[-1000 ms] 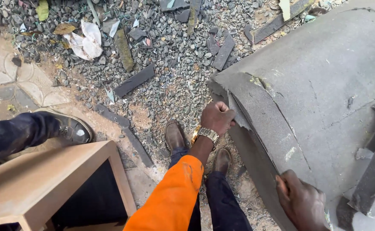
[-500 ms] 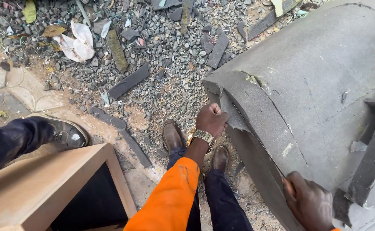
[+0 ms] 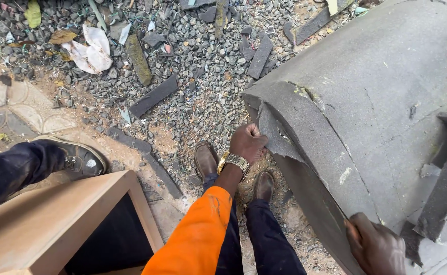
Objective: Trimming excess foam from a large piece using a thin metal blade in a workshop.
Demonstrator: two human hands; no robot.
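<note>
At the bottom edge, around five o'clock, the right hand (image 3: 377, 248) closes its fingers over the lower edge of a big grey foam sheet (image 3: 386, 102), pinching the rim where it meets the ground. Just left of it, at six o'clock, an orange sleeve (image 3: 198, 239) runs up from the frame's foot, over dark trousers and a pair of brown shoes (image 3: 205, 159) planted on sandy gravel. At the centre of the view the left hand (image 3: 248, 143), with a gold wristwatch (image 3: 233, 163) on the wrist, is curled into a fist that grips the near corner of the same foam sheet, where a torn flap of the top layer peels up. The sheet itself is curved like a barrel and fills the frame from three o'clock up to one o'clock, its skin cracked and scuffed, with a darker foam block (image 3: 445, 193) lying against it at four o'clock. At eight o'clock stands a wooden box frame (image 3: 55, 214) with a dark opening, and just beyond it, at nine o'clock, another person's dark trouser leg and worn shoe (image 3: 78, 159) rest on the ground. Farther out, from ten to twelve o'clock, grey gravel (image 3: 198, 97) is strewn with dark foam offcuts (image 3: 154, 95) and a crumpled white scrap (image 3: 92, 50).
</note>
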